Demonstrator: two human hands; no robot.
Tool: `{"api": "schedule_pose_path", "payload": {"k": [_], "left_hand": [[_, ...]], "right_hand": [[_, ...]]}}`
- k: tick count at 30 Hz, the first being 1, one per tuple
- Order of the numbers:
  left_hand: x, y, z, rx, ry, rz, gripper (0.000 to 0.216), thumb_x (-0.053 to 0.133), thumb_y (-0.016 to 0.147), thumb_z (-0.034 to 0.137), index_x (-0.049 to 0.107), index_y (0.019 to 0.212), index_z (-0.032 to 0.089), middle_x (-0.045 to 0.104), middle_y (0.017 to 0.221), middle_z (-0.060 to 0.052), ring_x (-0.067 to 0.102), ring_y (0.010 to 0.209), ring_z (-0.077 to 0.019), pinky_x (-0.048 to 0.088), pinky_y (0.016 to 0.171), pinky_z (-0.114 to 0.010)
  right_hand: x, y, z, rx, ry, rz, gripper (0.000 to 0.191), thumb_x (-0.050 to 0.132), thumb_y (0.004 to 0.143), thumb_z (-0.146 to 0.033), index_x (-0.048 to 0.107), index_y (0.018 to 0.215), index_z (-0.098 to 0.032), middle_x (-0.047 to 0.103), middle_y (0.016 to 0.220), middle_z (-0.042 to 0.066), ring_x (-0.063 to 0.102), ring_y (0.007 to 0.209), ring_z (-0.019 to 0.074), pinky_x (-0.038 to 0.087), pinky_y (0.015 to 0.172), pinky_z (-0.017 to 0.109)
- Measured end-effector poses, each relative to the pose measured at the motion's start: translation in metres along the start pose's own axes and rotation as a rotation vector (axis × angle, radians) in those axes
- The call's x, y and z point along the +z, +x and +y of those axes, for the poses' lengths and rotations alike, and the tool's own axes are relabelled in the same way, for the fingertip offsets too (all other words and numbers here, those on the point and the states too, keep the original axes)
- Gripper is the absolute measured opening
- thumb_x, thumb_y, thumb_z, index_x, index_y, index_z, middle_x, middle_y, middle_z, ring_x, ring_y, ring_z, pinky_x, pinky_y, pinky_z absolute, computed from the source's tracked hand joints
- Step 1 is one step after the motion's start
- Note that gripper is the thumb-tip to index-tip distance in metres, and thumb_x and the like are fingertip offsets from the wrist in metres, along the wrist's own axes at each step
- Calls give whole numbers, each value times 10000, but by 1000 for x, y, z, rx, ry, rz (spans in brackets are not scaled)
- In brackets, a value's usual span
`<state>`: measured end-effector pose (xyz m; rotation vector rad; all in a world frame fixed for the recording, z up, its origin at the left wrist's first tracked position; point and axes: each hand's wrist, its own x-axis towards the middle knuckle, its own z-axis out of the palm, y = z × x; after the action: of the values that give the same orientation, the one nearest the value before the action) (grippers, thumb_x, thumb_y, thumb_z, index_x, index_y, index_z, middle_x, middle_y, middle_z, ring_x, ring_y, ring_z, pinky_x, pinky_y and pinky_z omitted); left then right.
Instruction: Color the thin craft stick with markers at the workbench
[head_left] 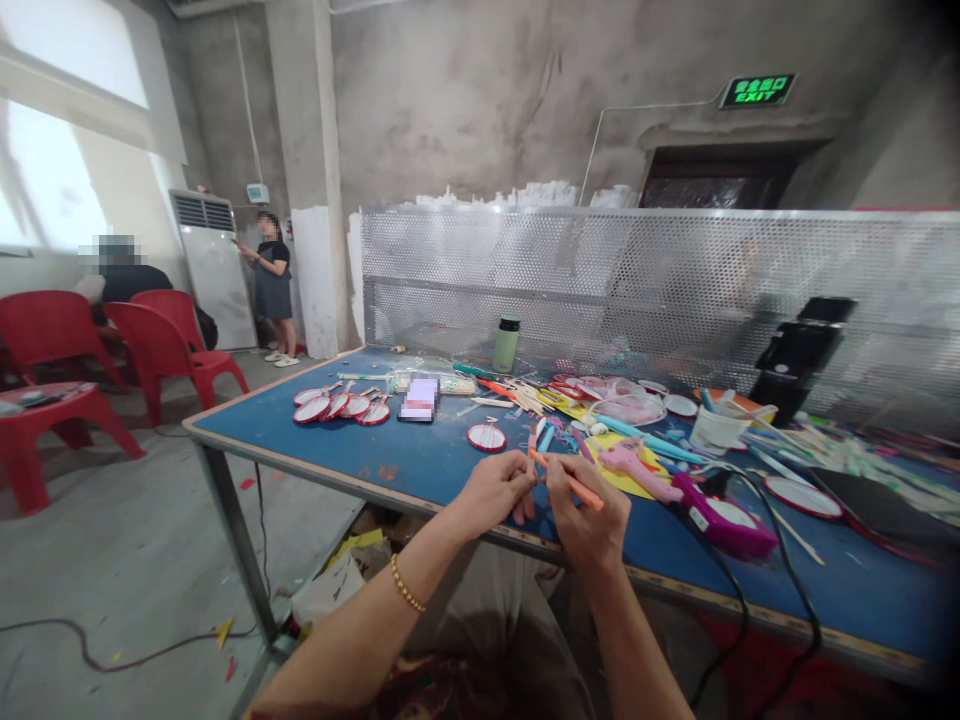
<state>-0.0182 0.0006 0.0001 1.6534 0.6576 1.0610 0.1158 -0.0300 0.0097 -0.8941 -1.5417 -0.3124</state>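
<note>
While the left hand (491,490) pinches the near tip of an orange stick (585,495) and the right hand (592,520) is wrapped shut around its shaft, the stick sits just above the near edge of the blue desk (420,465). Gripping close to the tip, with wrists braced, looks the steadier way. Red-rimmed discs (341,407), a green bottle (506,345) and a magenta tool (724,522) lie beyond. Behind them stand a perforated metal screen (660,270), red chairs (161,345) and concrete walls (465,100).
</note>
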Motion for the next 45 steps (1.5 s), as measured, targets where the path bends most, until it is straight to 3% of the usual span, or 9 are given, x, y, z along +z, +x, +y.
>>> {"api": "schedule_pose_path", "payload": {"k": [45], "left_hand": [[0, 0, 3, -22, -34, -1, 213, 536, 862, 373, 507, 776, 180, 581, 523, 35, 501, 399, -88, 375, 417, -186]], "right_hand": [[-1, -2, 3, -64, -56, 41, 221, 542, 931, -229, 675, 761, -182, 707, 687, 0, 637, 566, 92, 477, 574, 179]]}}
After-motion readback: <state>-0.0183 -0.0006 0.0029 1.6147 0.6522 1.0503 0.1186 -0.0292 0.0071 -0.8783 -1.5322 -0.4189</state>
